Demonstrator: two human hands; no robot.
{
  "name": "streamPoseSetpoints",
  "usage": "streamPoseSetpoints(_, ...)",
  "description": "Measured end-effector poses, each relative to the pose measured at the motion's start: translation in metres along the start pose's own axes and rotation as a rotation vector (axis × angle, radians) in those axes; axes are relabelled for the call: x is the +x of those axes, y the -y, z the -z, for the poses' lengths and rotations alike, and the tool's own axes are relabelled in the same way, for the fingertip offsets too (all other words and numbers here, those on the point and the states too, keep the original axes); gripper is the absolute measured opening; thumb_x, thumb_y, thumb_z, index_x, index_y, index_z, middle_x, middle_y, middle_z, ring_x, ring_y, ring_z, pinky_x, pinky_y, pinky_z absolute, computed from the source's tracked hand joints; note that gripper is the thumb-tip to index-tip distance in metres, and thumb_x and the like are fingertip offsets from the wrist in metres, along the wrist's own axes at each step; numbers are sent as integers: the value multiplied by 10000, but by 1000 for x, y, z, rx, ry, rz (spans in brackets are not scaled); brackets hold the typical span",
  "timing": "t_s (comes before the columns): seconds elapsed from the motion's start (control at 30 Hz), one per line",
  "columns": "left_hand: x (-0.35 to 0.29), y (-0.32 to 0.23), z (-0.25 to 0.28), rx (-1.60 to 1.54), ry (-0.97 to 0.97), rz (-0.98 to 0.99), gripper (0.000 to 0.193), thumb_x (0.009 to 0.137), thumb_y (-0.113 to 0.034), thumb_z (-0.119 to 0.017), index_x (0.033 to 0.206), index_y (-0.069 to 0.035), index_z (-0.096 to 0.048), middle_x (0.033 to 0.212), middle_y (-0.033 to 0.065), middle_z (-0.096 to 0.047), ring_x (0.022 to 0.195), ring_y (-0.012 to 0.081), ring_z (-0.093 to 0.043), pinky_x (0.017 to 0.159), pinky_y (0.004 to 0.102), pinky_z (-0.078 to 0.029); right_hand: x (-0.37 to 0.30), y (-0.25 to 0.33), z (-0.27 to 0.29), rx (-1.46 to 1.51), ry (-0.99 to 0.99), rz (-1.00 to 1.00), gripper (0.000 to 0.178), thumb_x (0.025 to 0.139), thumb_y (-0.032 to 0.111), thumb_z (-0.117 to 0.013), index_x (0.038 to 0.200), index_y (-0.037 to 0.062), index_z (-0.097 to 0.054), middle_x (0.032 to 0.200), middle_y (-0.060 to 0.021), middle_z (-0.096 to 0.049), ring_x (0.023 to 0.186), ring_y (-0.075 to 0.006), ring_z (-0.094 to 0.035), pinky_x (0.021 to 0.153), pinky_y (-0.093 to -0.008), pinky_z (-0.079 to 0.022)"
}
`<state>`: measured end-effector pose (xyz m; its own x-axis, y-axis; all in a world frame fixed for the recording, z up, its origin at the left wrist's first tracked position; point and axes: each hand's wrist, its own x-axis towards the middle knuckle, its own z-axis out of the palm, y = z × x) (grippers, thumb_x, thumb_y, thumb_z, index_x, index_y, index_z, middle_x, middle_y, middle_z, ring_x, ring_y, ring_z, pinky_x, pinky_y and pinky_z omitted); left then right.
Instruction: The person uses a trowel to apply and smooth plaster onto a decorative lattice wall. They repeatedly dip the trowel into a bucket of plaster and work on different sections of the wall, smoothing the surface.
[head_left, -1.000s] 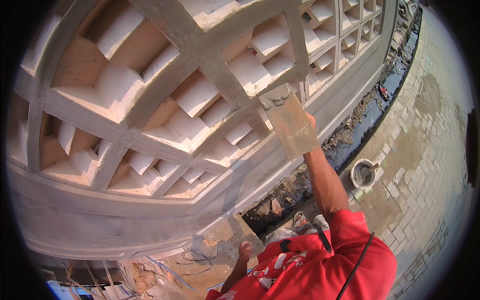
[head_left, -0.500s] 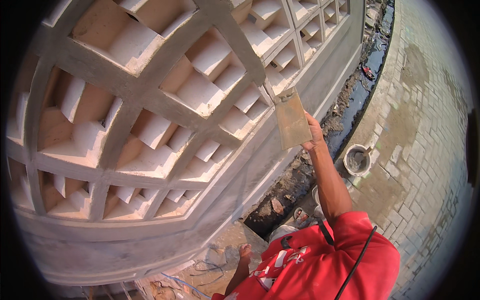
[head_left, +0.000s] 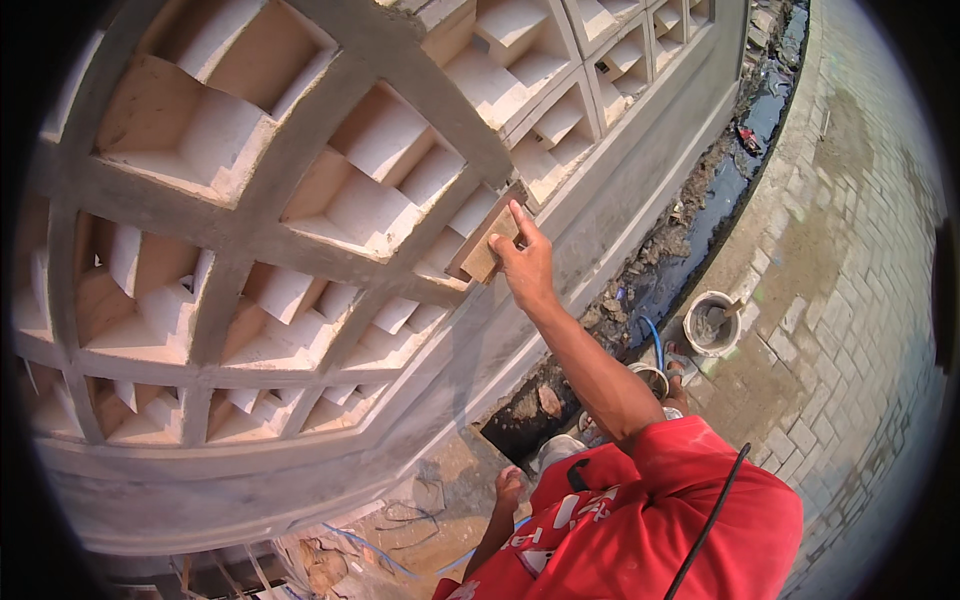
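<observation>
Right hand [head_left: 524,266] grips a flat board [head_left: 482,238] against the patterned wall [head_left: 610,230]; left hand [head_left: 510,486] hangs low (open or closed, can't tell). Ribs [head_left: 232,270] look mostly coated; mortar [head_left: 710,322] in the bucket [head_left: 700,347] suggests more remains.

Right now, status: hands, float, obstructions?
Right hand holds float at lattice wall, contact unclear. Left hand low, seems empty. Nothing visibly blocking; bucket off right.

2 obstacles, the board [head_left: 485,234] and latticed wall [head_left: 330,248], stand left of the right hand [head_left: 528,268]'s fingers [head_left: 517,213]; to their right, air over the drain [head_left: 718,215] is open.
</observation>
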<state>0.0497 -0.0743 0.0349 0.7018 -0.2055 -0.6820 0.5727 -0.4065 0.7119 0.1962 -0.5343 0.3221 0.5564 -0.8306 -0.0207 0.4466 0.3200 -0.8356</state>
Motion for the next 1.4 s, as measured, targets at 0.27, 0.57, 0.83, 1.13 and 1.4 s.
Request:
streamPoseSetpoints(0.27, -17, 28, 25, 339, -34, -54, 291, 779, -71, -572, 1067, -59, -537, 914, 49, -577, 666, 176, -549, 502, 301, -462, 3, -5, -23, -218, -67, 142, 567, 757, 72, -582, 1285, -57, -421, 1264, -191, -499, 1108, -195, -505, 935, -280, -386)
streamPoseSetpoints(0.57, -37, -1, -1, -52, -180, 175, 353, 668, 65, -596, 982, -89, -544, 913, 44, -575, 750, 171, -553, 497, 275, -450, -11, 4, 23, -218, 28, 22, 557, 726, 84, -565, 1251, -66, -454, 1201, -227, -542, 1107, -261, -538, 933, -313, -399)
streamPoseSetpoints(0.83, -31, 2, -18, -4, -145, 288, 319, 691, 56, -567, 981, -76, -541, 880, 47, -555, 700, 156, -540, 463, 268, -439, -1, -9, 12, -316, 61, 40, 550, 716, 79, -556, 1247, -42, -475, 1170, -235, -560, 1073, -245, -557, 923, -291, -402)
streamPoseSetpoints(1.13, -31, 2, -9, 52, -129, 87, 229, 741, 6, -580, 947, -91, -557, 837, 35, -553, 625, 146, -521, 432, 262, -418, 25, 20, 21, -325, 49, 203, 508, 727, 103, -548, 1215, -34, -510, 1184, -230, -553, 1019, -253, -583, 881, -311, -433)
streamPoseSetpoints(1.4, -32, -3, -22, -162, -127, 336, 258, 721, -6, -593, 959, -97, -546, 881, 19, -552, 624, 133, -505, 434, 265, -411, 1, 2, 50, -317, 109, 132, 537, 726, 52, -553, 1259, 14, -496, 1096, -139, -598, 949, -154, -557, 841, -257, -433)
